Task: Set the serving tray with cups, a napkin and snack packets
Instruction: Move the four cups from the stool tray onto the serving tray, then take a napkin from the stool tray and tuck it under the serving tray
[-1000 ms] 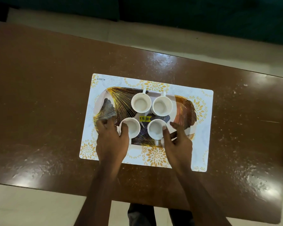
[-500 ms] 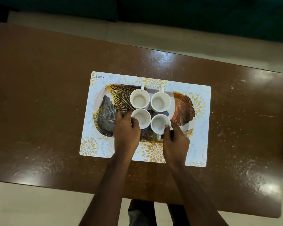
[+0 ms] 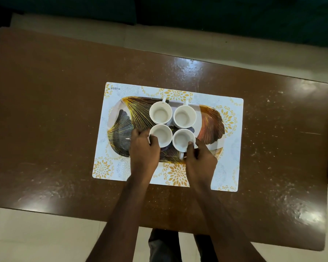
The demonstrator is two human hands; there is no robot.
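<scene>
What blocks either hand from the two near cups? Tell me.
Nothing visible does. The left hand is already wrapped around the near left cup, and the right hand grips the near right cup at its rim and handle, both standing on the tray.

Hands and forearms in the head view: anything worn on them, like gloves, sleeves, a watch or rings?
Both the left hand and the right hand are bare, with no gloves. Both forearms are uncovered right down to the bottom edge of the picture, so no sleeve shows. No watch, band or ring is visible on either wrist or on the fingers that show. No markings can be made out.
</scene>
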